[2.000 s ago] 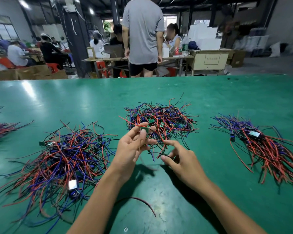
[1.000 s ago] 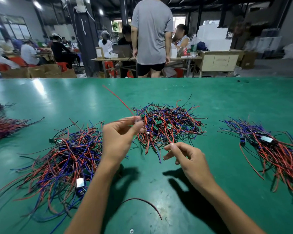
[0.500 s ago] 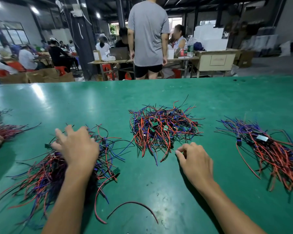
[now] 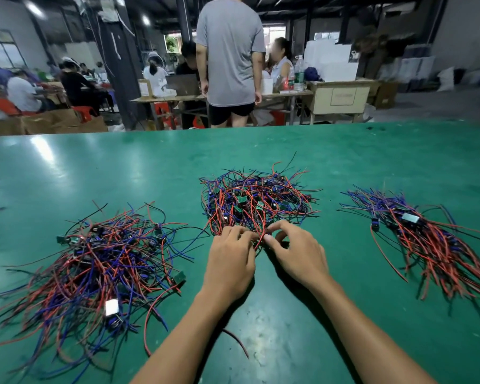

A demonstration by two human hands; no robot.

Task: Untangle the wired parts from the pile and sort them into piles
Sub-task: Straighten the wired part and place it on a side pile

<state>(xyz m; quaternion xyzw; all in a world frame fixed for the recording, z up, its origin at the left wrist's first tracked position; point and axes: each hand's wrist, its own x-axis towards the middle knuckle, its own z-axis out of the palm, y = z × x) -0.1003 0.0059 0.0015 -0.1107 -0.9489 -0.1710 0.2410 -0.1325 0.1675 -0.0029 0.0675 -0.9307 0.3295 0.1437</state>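
Reaching into the near edge of the tangled middle pile of red, blue and black wires with small green boards (image 4: 257,200), we are working with both hands side by side. Our left hand (image 4: 232,260) is lying with curled fingers on the wires, but we cannot tell if it grips any. Our right hand (image 4: 297,253) is pinching a thin red wire (image 4: 262,234) running away from us into the pile. This pile is lying just ahead of both hands, on the green desk (image 4: 288,336), between the looser left pile (image 4: 103,261) and the straighter right pile (image 4: 432,242).
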